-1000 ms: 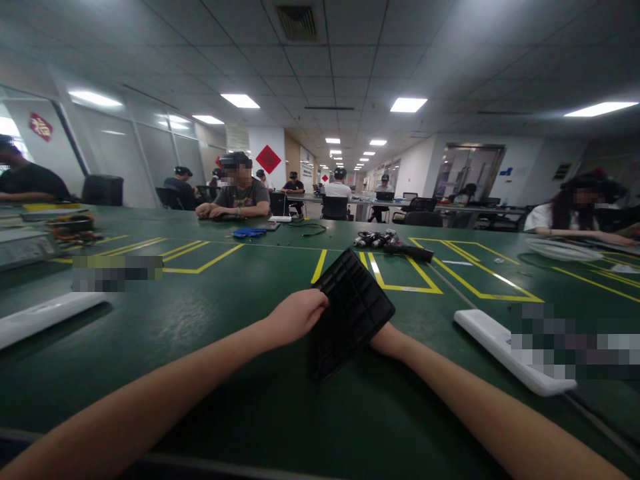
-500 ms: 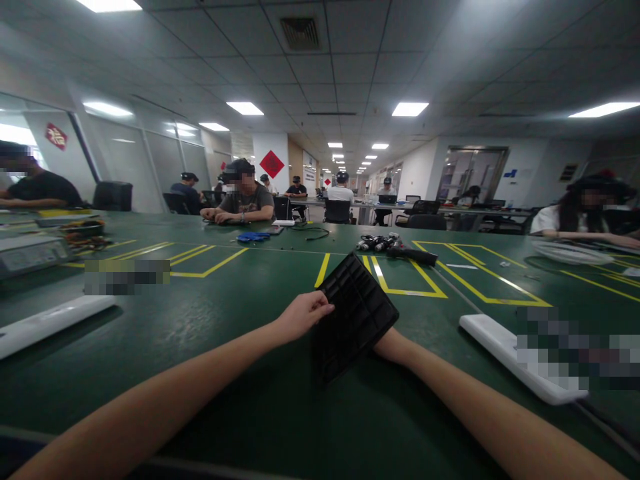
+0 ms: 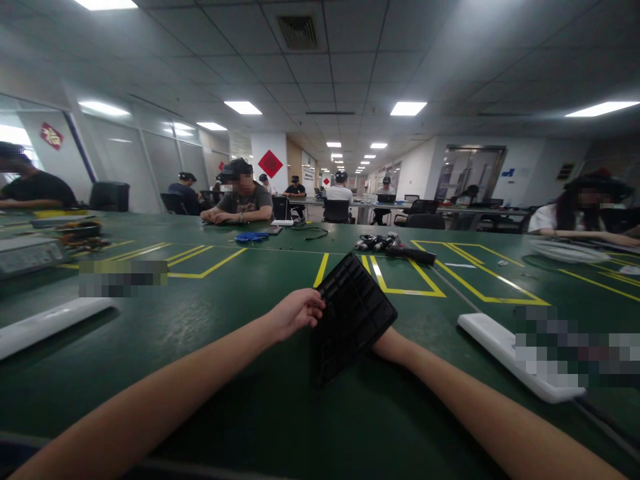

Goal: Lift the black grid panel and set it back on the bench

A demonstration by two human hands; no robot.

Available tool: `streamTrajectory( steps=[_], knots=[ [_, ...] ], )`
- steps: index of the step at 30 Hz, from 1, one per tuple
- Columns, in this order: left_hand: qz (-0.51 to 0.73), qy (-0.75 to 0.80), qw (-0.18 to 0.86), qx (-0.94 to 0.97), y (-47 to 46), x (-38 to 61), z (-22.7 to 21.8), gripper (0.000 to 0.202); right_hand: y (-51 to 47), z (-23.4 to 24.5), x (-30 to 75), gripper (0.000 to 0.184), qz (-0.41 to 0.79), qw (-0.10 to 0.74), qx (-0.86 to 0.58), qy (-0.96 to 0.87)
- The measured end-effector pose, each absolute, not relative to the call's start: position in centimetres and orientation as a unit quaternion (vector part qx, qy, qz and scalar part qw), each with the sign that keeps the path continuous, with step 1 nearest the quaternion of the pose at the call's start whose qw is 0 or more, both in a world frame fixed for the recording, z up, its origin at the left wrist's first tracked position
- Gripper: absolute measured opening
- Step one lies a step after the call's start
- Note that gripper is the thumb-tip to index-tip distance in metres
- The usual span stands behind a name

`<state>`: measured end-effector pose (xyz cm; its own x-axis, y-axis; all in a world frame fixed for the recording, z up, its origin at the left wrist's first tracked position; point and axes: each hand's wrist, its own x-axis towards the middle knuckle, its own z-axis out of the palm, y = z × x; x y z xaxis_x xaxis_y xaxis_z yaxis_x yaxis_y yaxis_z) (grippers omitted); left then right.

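Observation:
A black plastic tray [image 3: 353,317] with a grid of ribbed compartments is held tilted above the green table [image 3: 225,380]. My right hand [image 3: 390,345] reaches behind its lower right side and supports it; the fingers are hidden by the tray. At the tray's left edge is my left hand [image 3: 297,313], its fingers curled in together. Whether anything small is pinched in those fingers, or whether they touch the edge, I cannot make out.
White power strips lie at left [image 3: 55,327] and right [image 3: 520,357]. Beyond the tray are bundled black cables [image 3: 375,242], a black handheld tool [image 3: 413,253], blue gloves [image 3: 251,237] and yellow tape outlines [image 3: 415,292]. Across the table sits a person [image 3: 243,197]; others sit at both sides.
My left hand has drawn slightly left, away from the tray's face, and its fingers have turned and curled. The tray and my right hand stay nearly in place.

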<state>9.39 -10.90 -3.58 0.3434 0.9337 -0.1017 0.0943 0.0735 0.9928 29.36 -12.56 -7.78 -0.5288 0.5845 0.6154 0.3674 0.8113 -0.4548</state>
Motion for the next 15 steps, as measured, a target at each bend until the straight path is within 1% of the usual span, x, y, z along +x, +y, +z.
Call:
streamTrajectory(
  steps=[1, 3, 6, 8, 11, 13, 15],
  knots=[
    [0.351, 0.451, 0.597, 0.563, -10.8, 9.4, -3.7, 0.017, -12.6, -7.7, 29.4, 0.042, 0.139, 0.402, -0.276, -0.862],
    [0.326, 0.464, 0.565, 0.6, -10.7, 9.3, -3.9, 0.026, -12.6, -7.7, 29.5, 0.043, 0.151, 0.407, -0.282, -0.856],
    [0.292, 0.462, 0.429, 0.719, -10.6, 9.2, -4.6, 0.047, -12.8, -7.6, 29.6, 0.04, 0.172, 0.408, -0.289, -0.849],
    [0.275, 0.45, 0.354, 0.773, -10.6, 9.2, -5.0, 0.053, -12.9, -7.6, 29.7, 0.037, 0.181, 0.411, -0.284, -0.847],
    [0.269, 0.436, 0.245, 0.823, -10.9, 9.5, -5.0, 0.044, -13.1, -7.4, 29.6, 0.033, 0.177, 0.415, -0.273, -0.849],
    [0.271, 0.433, 0.164, 0.844, -11.0, 9.9, -4.6, 0.036, -12.9, -7.3, 29.6, 0.031, 0.175, 0.401, -0.265, -0.859],
    [0.268, 0.446, 0.112, 0.846, -10.8, 10.0, -3.9, 0.031, -12.4, -7.1, 29.9, 0.03, 0.176, 0.389, -0.275, -0.861]
  ],
)
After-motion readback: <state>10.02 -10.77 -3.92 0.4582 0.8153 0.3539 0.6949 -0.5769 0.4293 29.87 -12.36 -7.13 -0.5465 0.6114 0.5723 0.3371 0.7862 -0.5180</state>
